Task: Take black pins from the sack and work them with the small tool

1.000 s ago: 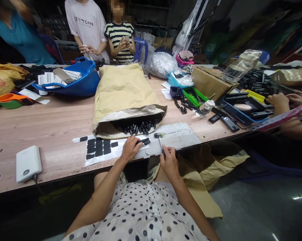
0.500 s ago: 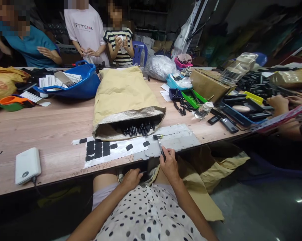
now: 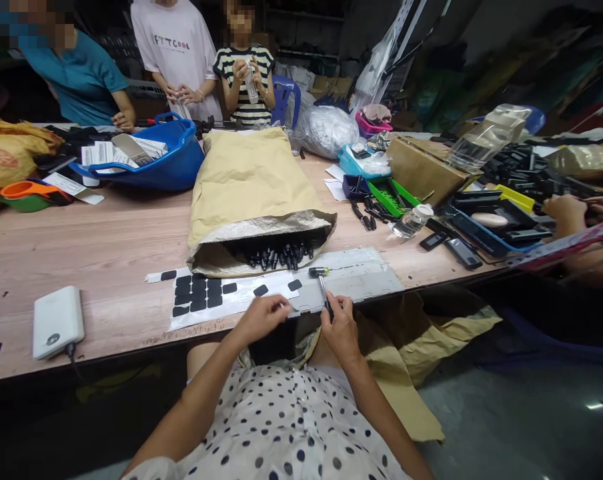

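In my right hand [image 3: 340,328] is a small hammer [image 3: 322,285], gripped by its dark handle; its black and yellow head lies over the grey board [image 3: 366,270] at the table's front edge. My left hand [image 3: 262,319] is just left of it, above the table edge, with thumb and fingers pinched together. What it pinches, if anything, is too small to make out. Beyond that hand lies a white sheet [image 3: 241,305] bearing several black rounded pads [image 3: 199,293]. Behind the sheet, an open paper sack [image 3: 251,180] lies with its mouth toward me, black pen-like parts [image 3: 281,256] inside.
A white power bank [image 3: 58,322] with a cable stands at left. Further back is a blue basket [image 3: 146,170] of boxes. At right are a green tray [image 3: 394,198], a clear bottle [image 3: 412,221] and a blue tray [image 3: 481,233]. Several people are around the table.
My left hand has risen from my lap to the table edge, its fingers now pinched. My right hand still holds the hammer in nearly the same place. The view has shifted slightly.
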`<state>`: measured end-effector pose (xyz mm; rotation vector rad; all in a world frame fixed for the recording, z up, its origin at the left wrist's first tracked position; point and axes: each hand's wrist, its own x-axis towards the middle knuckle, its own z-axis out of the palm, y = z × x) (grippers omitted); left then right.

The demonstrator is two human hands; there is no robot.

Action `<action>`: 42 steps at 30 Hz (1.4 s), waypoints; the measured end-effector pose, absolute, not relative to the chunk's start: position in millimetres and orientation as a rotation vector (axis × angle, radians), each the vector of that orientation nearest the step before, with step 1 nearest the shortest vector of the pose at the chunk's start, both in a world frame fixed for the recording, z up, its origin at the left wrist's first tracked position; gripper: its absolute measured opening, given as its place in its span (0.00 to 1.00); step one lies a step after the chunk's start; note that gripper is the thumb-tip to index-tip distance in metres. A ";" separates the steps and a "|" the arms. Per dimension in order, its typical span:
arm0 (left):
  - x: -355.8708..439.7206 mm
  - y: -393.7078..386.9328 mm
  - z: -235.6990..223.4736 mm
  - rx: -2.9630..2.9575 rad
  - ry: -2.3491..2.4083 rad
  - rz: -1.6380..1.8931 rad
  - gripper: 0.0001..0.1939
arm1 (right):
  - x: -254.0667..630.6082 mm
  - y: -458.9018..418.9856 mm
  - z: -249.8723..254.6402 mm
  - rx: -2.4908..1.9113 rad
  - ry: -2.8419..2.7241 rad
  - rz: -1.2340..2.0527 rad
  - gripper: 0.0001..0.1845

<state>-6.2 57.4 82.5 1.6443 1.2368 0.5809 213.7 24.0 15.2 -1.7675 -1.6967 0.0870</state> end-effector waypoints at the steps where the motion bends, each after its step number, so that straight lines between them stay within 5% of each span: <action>1: -10.5 70.8 84.1 1.613 1.355 0.709 0.13 | 213.5 24.1 15.2 -1.773 -1.696 0.094 0.22; 6: -26.6 136.5 77.0 1.384 1.988 1.085 0.10 | 212.2 24.4 15.2 -1.767 -1.689 0.074 0.22; 14: -29.5 168.7 72.8 1.232 2.380 0.714 0.10 | 212.9 24.0 13.6 -1.789 -1.704 0.083 0.21; 27: -49.7 119.9 58.0 1.480 2.042 1.266 0.12 | 211.2 23.1 13.4 -1.785 -1.675 0.064 0.22; 34: -27.6 79.5 48.1 1.789 1.621 1.037 0.11 | 211.7 23.3 15.2 -1.775 -1.676 0.090 0.21; 42: -10.5 83.8 43.1 1.984 1.720 0.854 0.13 | 209.4 24.1 15.3 -1.736 -1.651 0.139 0.22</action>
